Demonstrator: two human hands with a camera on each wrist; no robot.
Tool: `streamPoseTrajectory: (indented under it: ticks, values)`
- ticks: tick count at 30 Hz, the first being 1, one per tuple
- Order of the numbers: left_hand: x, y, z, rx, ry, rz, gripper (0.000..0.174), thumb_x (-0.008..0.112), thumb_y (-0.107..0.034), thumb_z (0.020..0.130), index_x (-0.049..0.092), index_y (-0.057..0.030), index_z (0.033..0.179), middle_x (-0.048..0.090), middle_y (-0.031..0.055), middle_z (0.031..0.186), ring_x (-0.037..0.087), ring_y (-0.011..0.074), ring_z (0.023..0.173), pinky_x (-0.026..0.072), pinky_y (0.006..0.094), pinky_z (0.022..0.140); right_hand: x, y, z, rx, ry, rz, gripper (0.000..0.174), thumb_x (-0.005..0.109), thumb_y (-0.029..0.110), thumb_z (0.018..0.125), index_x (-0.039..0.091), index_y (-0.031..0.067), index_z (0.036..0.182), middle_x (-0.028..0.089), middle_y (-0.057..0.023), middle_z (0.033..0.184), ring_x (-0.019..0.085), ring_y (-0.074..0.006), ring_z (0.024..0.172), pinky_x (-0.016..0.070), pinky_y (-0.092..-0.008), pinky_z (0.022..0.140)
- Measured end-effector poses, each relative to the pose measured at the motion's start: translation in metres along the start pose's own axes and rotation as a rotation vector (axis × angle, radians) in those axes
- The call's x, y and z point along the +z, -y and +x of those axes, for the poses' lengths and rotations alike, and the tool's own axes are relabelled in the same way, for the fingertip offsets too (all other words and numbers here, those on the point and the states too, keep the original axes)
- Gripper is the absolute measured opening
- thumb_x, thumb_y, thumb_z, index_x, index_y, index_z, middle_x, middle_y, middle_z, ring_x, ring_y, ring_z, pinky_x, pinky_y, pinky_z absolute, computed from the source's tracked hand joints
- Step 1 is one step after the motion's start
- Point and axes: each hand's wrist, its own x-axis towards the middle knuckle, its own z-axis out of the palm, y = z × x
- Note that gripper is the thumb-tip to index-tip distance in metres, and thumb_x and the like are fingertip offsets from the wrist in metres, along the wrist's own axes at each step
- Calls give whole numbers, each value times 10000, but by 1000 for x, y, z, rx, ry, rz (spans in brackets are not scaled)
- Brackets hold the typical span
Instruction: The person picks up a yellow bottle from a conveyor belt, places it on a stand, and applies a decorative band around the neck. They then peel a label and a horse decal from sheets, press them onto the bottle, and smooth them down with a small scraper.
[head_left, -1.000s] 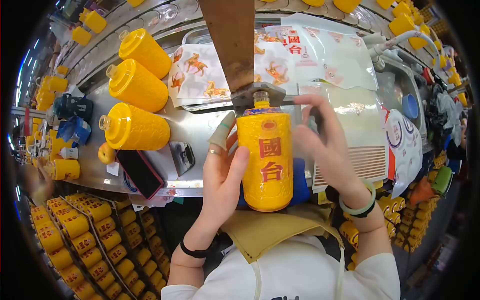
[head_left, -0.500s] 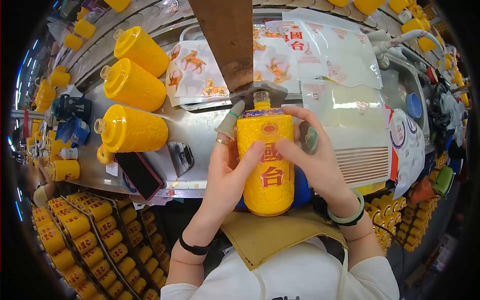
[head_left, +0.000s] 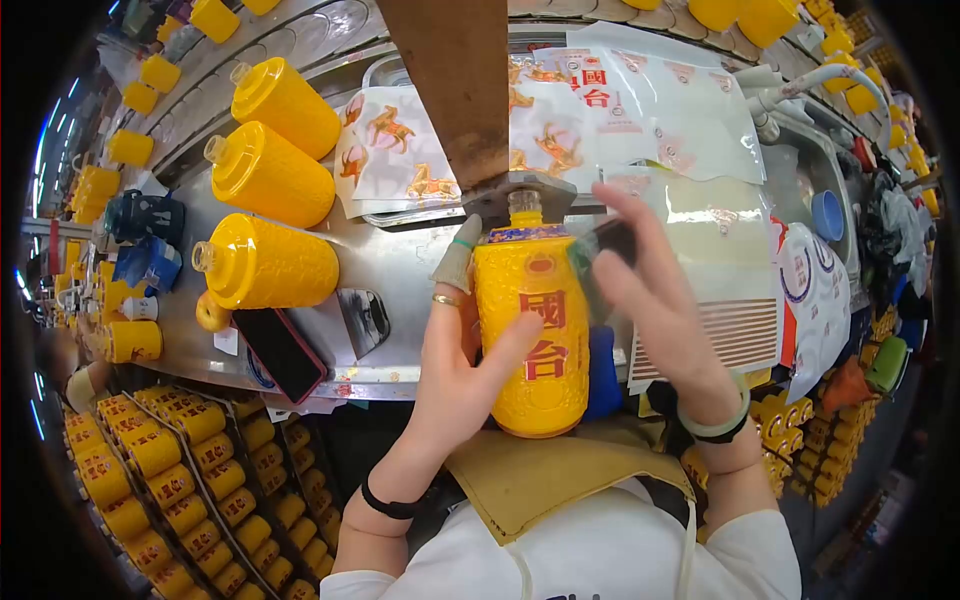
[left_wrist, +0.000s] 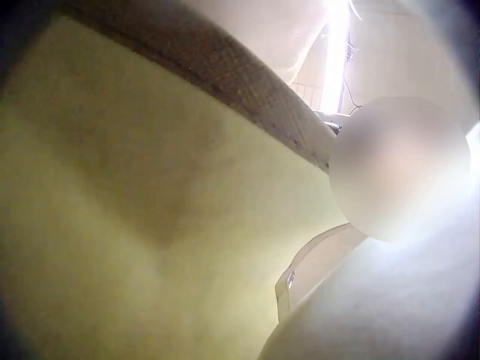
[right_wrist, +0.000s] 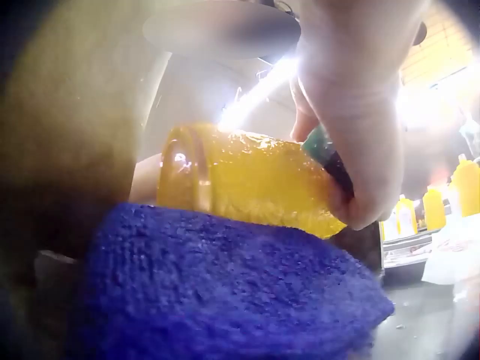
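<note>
A yellow embossed bottle with red characters and a clear neck lies in front of the person, its neck at a dark notched metal bracket. My left hand grips the bottle's left side, thumb across the front; a pale finger cot covers one fingertip. At the bottle's upper right side my right hand holds a small green and dark pad, index finger raised. A blue towel lies under the bottle in the right wrist view. The left wrist view shows mostly the apron.
Several yellow bottles lie at left beside a phone. Sheets of horse decals and character decals cover the back and right. A brown post rises in the middle; a sink sits at right.
My right hand came onto the bottle's label, its thumb beside the left thumb, then lifted off to the right. The left thumb has shifted onto the characters; the bottle has moved slightly toward the person.
</note>
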Motion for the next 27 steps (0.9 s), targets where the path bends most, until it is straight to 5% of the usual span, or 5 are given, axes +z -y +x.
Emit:
streamPoseTrajectory:
  ticks: [5, 11, 16, 21, 27]
  values:
    - [3, 7, -2, -5, 9, 94, 868, 683, -11, 952, 153, -18, 1638, 448, 168, 1512, 509, 232, 1358, 443, 389, 1126, -11, 21, 17, -393, -120, -365, 389, 583, -57, 971, 566, 0, 1356, 661, -111, 1120, 628, -189, 1015, 505, -317, 919]
    - [1, 12, -2, 30, 13, 140, 874, 685, -4, 947, 147, -18, 1636, 455, 162, 1496, 534, 220, 1314, 470, 376, 1093, 4, 46, 24, -637, 272, -802, 413, 684, -82, 828, 687, 8, 1231, 672, -136, 1017, 633, -278, 922, 522, -347, 796]
    - [6, 9, -5, 10, -17, 63, 885, 689, 24, 934, 150, -19, 1634, 465, 153, 1479, 534, 209, 1305, 467, 373, 1099, 3, 51, 45, -907, 8, -993, 400, 748, -48, 774, 731, 31, 1166, 697, -105, 972, 587, -299, 864, 501, -381, 776]
    - [-4, 17, -11, 26, 0, -195, 794, 566, -225, 1051, 85, -40, 1655, 305, 225, 1628, 393, 305, 1479, 347, 460, 1210, 10, 44, 37, -719, 198, -801, 417, 729, -98, 739, 751, 46, 1130, 733, -102, 1015, 593, -279, 855, 508, -369, 755]
    - [-27, 22, -22, 50, -134, -6, 818, 287, -642, 1076, 119, -95, 1660, 284, 204, 1672, 314, 354, 1529, 240, 475, 1257, 0, 26, 7, -1212, 312, -1007, 355, 714, 150, 709, 750, 146, 1063, 708, -5, 1131, 605, -186, 848, 525, -353, 755]
